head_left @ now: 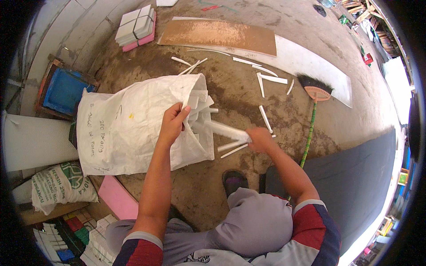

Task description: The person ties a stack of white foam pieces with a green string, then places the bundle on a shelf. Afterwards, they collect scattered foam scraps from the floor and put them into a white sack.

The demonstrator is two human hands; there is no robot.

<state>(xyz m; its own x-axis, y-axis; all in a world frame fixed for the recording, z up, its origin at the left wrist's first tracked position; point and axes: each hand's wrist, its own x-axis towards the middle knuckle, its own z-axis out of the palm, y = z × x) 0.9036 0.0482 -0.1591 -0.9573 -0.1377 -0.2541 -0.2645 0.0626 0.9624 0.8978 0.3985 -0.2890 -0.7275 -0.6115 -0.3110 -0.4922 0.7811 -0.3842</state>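
A large white woven sack (142, 124) lies on its side on the floor, its mouth facing right. My left hand (174, 122) pinches the upper layer at the rim of that mouth. Several white strips and offcuts, perhaps foam, fill the opening. My right hand (261, 140) is closed round the outer end of a bundle of long white strips (228, 131), whose other ends reach into the sack. The bundle is slightly blurred. Close below it, thin white strips (234, 151) lie at the floor beside the sack's mouth.
Loose white strips (265, 119) lie scattered on the floor. A broom (317, 91) with a green handle rests at right, near a brown board (222, 36) on a white sheet (306, 60). A strapped white-and-pink stack (136, 27) stands far left. A dark mat (337, 177) covers the right.
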